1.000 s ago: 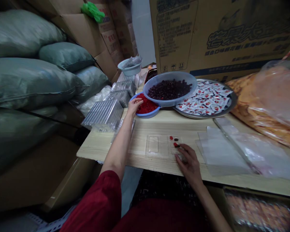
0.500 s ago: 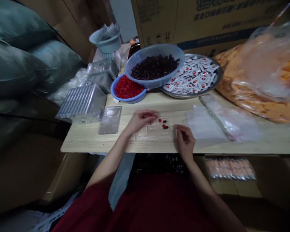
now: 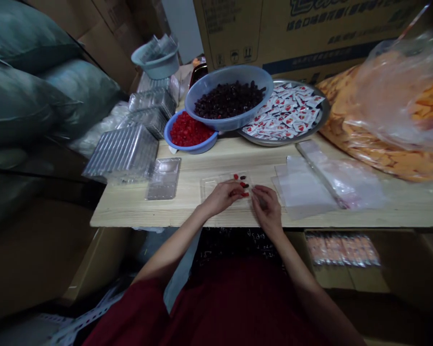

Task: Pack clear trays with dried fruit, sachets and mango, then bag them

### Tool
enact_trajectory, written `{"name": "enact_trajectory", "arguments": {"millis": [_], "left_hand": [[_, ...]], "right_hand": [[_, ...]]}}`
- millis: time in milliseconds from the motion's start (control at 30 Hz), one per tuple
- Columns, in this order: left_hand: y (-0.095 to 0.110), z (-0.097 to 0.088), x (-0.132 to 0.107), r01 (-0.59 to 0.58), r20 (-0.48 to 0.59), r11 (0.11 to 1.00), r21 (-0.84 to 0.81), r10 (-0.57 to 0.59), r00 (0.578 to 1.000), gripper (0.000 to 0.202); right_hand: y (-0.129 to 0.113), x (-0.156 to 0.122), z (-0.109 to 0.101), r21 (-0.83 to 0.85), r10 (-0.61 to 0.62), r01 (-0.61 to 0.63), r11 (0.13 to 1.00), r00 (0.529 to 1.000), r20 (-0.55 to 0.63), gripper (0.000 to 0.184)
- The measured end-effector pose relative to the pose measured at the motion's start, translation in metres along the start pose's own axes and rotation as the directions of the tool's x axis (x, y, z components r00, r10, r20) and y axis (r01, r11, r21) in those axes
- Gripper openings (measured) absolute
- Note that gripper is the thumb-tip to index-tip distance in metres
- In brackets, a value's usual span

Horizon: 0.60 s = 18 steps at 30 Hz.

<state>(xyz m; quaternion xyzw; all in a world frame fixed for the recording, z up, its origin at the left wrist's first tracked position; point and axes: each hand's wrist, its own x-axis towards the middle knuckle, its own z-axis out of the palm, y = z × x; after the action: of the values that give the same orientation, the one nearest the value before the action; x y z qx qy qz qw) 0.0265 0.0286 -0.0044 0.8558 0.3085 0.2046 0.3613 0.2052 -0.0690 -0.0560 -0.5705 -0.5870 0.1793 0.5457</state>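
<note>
A clear plastic tray (image 3: 212,185) lies on the wooden table (image 3: 137,209) right in front of me, with a few red and dark dried fruit pieces (image 3: 242,183) in its right compartment. My left hand (image 3: 224,195) rests on the tray's near edge, fingers curled in a pinch at a red piece. My right hand (image 3: 267,207) is curled beside it at the tray's right end, fingertips together; what it holds is hidden. A small blue bowl of red pieces (image 3: 189,133) and a larger blue bowl of dark fruit (image 3: 229,98) stand behind.
A metal platter of white-and-red sachets (image 3: 285,115) sits right of the bowls. Stacks of clear trays (image 3: 124,151) and one loose tray (image 3: 164,178) lie left. Clear bags (image 3: 306,185) and a large bag of orange snacks (image 3: 386,120) are right. Cardboard boxes stand behind, grey sacks left.
My left hand left the red bowl, came back to the tray and now pinches at its near edge. My right hand stayed at the tray's right end. The view tilted down.
</note>
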Motion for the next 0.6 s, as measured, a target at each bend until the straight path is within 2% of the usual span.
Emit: {"name": "enact_trajectory", "arguments": {"millis": [100,200,267,300,333,400,467,500,533,567,600], "left_hand": [[-0.005,0.008,0.002,-0.067,-0.016,0.993,0.100,0.069,0.997,0.015],[-0.007,0.008,0.002,-0.067,-0.093,0.990,0.120,0.079,0.993,0.020],[-0.008,0.000,-0.002,-0.009,-0.203,0.998,0.068,0.023,0.979,0.024],[-0.009,-0.006,-0.006,0.039,-0.287,0.999,0.025,-0.030,0.957,0.025],[-0.012,-0.013,-0.011,0.097,-0.385,0.995,-0.032,-0.102,0.917,0.024],[-0.020,-0.028,-0.025,0.215,-0.563,0.963,-0.163,-0.269,0.781,0.024],[-0.033,-0.039,-0.044,0.294,-0.673,0.922,-0.253,-0.386,0.631,0.029],[-0.040,-0.042,-0.054,0.317,-0.705,0.910,-0.268,-0.410,0.579,0.032],[-0.047,-0.043,-0.064,0.329,-0.727,0.905,-0.269,-0.415,0.547,0.034],[-0.053,-0.042,-0.073,0.336,-0.737,0.905,-0.262,-0.413,0.535,0.036],[-0.058,-0.040,-0.081,0.343,-0.729,0.904,-0.255,-0.413,0.546,0.038]], "right_hand": [[0.001,0.000,0.003,-0.079,-0.093,0.102,0.992,0.990,0.106,0.026],[0.002,-0.001,0.005,-0.083,-0.109,0.122,0.989,0.984,0.139,0.028],[0.001,-0.003,0.004,-0.080,-0.095,0.107,0.991,0.986,0.136,0.029],[0.001,-0.004,0.004,-0.079,-0.087,0.098,0.992,0.987,0.136,0.030],[0.000,-0.005,0.003,-0.078,-0.079,0.091,0.993,0.987,0.139,0.030],[-0.002,-0.007,0.001,-0.073,-0.076,0.087,0.994,0.987,0.143,0.031],[-0.005,-0.010,-0.001,-0.068,-0.079,0.090,0.994,0.986,0.149,0.033],[-0.006,-0.011,-0.003,-0.067,-0.082,0.093,0.993,0.985,0.151,0.033],[-0.008,-0.013,-0.004,-0.068,-0.084,0.096,0.993,0.984,0.156,0.034],[-0.009,-0.014,-0.005,-0.069,-0.085,0.097,0.993,0.983,0.164,0.035],[-0.011,-0.015,-0.006,-0.071,-0.084,0.098,0.993,0.981,0.174,0.035]]}}
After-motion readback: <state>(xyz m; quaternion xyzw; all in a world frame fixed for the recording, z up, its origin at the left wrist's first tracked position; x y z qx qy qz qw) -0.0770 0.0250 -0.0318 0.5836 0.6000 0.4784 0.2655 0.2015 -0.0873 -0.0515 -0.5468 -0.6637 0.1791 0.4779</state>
